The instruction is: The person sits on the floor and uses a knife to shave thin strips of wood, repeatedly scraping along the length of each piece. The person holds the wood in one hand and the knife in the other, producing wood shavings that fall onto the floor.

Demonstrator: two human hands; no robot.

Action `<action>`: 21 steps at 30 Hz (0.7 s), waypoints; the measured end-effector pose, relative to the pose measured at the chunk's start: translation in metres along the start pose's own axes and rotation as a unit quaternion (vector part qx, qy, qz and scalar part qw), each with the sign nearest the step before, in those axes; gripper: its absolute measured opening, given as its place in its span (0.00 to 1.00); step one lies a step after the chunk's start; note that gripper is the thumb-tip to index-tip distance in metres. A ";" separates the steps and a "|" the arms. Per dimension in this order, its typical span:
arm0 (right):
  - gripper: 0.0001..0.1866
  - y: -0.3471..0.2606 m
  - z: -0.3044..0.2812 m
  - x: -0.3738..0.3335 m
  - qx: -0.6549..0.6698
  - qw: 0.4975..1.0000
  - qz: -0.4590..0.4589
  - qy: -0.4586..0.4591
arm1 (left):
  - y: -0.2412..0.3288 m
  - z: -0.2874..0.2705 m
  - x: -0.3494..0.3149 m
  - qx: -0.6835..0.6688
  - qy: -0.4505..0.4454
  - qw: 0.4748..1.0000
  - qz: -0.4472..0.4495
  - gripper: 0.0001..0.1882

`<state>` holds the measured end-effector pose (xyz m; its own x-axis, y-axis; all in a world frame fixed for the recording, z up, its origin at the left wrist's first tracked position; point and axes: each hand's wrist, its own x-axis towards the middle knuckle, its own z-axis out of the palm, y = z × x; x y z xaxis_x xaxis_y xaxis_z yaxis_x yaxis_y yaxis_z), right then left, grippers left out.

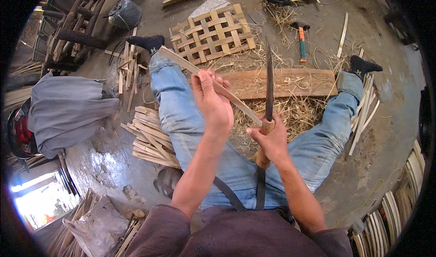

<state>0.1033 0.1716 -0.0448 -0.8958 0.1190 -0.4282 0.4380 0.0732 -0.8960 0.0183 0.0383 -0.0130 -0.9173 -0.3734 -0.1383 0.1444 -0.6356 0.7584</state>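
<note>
My left hand [213, 100] is closed round the middle of a flat, pale bamboo strip [240, 105], which slants from upper left down to my right hand. My right hand [272, 141] grips the wooden handle of a long knife [269, 82]. Its narrow dark blade points away from me. The strip's lower end meets the knife near the base of the blade, by my right thumb; whether they touch I cannot tell. Between my outstretched legs lies a wooden board [286, 83], with curly shavings [290, 114] on and around it.
Beyond the board lie a woven lattice panel [213, 34] and a hammer [302, 43] with an orange and green handle. Stacked strips [147, 136] rest beside my left leg, more strips [364, 102] beside my right. A grey cloth [68, 114] hangs over something at left.
</note>
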 end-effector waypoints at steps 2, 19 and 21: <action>0.19 0.012 0.006 0.010 -0.025 0.999 -0.030 0.038 | -0.001 -0.003 -0.001 0.001 0.012 1.000 -0.017 0.11; 0.21 0.011 -0.008 0.072 -0.200 0.972 -0.121 -0.029 | 0.010 -0.010 0.046 0.176 -0.125 0.920 0.326 0.20; 0.19 0.033 -0.014 0.052 -0.211 0.971 -0.063 -0.091 | 0.014 -0.019 0.042 0.171 -0.137 0.931 0.292 0.21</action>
<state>0.0725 0.1937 -0.0947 -0.9262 -0.0912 -0.3658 0.2813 0.4789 -0.8316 -0.0114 0.0010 -0.0198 -0.7866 -0.3724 0.4926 0.5643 -0.1095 0.8183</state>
